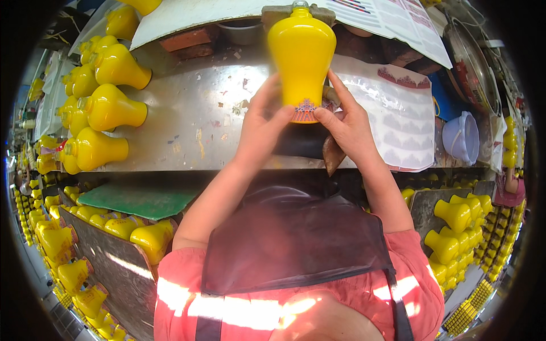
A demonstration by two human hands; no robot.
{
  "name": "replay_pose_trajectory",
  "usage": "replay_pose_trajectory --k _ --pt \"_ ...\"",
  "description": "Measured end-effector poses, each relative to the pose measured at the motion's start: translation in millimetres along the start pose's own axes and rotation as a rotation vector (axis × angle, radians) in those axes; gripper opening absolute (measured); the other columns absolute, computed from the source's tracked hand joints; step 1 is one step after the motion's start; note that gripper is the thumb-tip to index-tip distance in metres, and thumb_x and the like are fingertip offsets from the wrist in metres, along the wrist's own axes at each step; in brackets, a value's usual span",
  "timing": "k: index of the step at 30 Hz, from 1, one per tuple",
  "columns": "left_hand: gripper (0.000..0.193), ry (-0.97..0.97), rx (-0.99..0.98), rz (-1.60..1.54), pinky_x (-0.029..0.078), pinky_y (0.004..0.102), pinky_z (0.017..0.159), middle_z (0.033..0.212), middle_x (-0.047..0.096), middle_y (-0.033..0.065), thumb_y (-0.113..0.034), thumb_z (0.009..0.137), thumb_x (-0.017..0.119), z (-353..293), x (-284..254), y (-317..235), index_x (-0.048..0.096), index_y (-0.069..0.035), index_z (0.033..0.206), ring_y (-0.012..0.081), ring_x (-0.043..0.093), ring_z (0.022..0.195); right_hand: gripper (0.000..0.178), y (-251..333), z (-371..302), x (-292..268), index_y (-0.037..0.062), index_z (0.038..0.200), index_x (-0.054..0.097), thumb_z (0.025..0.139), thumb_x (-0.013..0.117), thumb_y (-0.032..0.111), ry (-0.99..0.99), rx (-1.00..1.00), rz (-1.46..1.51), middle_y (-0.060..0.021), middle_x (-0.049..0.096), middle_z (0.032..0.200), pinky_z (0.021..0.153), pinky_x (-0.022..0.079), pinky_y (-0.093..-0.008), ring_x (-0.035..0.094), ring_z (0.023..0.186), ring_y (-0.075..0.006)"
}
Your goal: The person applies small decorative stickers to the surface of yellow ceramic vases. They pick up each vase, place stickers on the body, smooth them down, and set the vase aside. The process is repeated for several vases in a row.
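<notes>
A glossy yellow bottle, broad at the shoulder and narrower toward its foot, lies over the metal worktable with its neck away from me. Its neck end rests at a brownish block. My left hand grips the bottle's lower left side, and my right hand grips its lower right side. Both thumbs press near a blue and red patterned decal at the foot. Below my right palm shows a brown wedge-shaped piece; whether that hand holds it, I cannot tell.
Several yellow bottles lie at the table's left. A decal sheet and a pale lilac bucket are on the right. Bricks sit under a white board at the back. Boards with more bottles flank me.
</notes>
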State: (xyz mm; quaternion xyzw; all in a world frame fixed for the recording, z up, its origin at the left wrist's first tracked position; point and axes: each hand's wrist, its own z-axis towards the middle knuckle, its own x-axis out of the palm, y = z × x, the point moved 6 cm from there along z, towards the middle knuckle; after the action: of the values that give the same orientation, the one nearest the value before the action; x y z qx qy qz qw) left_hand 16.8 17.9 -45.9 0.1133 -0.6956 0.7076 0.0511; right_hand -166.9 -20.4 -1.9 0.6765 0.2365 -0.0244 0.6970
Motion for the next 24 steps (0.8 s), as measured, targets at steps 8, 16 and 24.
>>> replay_pose_trajectory --k 8,16,24 --pt "0.072 0.015 0.005 -0.022 0.043 0.039 0.113 0.142 0.056 0.0153 -0.02 0.097 0.072 -0.3 -0.8 2.3 0.038 -0.006 0.159 0.0227 0.054 0.131 0.081 2.8 0.3 0.7 0.0085 0.162 0.038 0.092 0.076 0.019 -0.007 -0.036 0.022 -0.0031 0.067 0.119 0.069 0.046 -0.0197 0.049 0.073 -0.0029" --pt "0.07 -0.004 -0.013 0.054 0.036 0.0409 0.118 0.148 0.051 0.0155 -0.018 0.094 0.07 -0.1 -2.2 2.3 0.041 -0.004 0.156 0.0255 0.047 0.139 0.079 3.6 1.9 1.2 0.0065 0.161 0.038 0.092 0.074 0.013 -0.011 -0.03 0.043 -0.0073 0.066 0.131 0.073 0.049 -0.0199 0.053 0.077 -0.0021" --pt "0.068 -0.013 -0.009 0.126 0.041 0.0365 0.113 0.143 0.055 0.0116 -0.01 0.096 0.066 -0.7 -2.2 4.4 0.039 -0.008 0.159 0.0202 0.052 0.13 0.077 5.3 -0.1 0.3 0.0023 0.159 0.04 0.091 0.075 0.015 0.003 -0.049 0.05 -0.0162 0.068 0.129 0.092 0.054 -0.0297 0.067 0.104 -0.0133"
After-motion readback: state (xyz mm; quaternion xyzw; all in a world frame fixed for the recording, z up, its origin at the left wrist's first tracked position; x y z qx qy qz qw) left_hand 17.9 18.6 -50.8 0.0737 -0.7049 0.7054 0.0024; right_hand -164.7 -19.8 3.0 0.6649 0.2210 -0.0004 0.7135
